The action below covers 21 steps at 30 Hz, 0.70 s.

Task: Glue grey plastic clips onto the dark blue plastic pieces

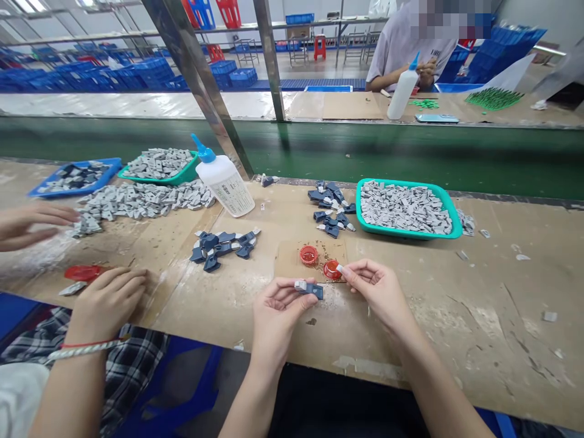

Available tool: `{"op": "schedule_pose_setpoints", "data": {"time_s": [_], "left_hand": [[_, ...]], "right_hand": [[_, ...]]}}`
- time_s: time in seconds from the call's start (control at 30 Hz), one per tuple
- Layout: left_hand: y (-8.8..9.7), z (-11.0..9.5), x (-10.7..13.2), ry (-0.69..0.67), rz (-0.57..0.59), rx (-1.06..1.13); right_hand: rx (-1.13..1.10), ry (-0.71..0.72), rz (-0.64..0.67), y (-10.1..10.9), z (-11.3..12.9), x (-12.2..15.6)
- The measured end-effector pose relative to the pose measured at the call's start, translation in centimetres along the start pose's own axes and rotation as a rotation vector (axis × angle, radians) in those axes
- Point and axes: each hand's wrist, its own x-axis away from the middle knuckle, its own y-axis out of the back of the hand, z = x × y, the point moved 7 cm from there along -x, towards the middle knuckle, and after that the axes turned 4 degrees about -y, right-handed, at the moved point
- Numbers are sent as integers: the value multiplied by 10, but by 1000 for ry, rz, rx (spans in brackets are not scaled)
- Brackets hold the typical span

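Two grips loaded | left grip (281, 305) pinches navy piece (314, 291), grey end on it, over tabletop (493, 298) | right grip (376, 285) pinches pale piece (340, 268) at rim of red cap (330, 272), contact unclear | I judge: dipping step; next move calls for light, steady pinch

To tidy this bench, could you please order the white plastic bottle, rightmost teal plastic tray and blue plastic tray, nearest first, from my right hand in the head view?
1. Teal tray: ahead, right.
2. Bottle: left.
3. Blue tray: far left.
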Motion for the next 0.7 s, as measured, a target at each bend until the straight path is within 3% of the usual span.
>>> {"op": "schedule_pose_setpoints", "data": {"time_s": [0.13,0.4,0.6,0.7], "left_hand": [[-7,0,3,-12,3,8],[0,2,3,1,-24,2],[-3,8,-1,-17,-12,39],[-7,10,-2,-34,-16,56]], "right_hand": [[45,29,-34,-2,-5,-6],[65,18,-18,0,-7,-6],[-7,-26,68,-4,-2,3],[-24,-23,177,-12,7,14]]}}
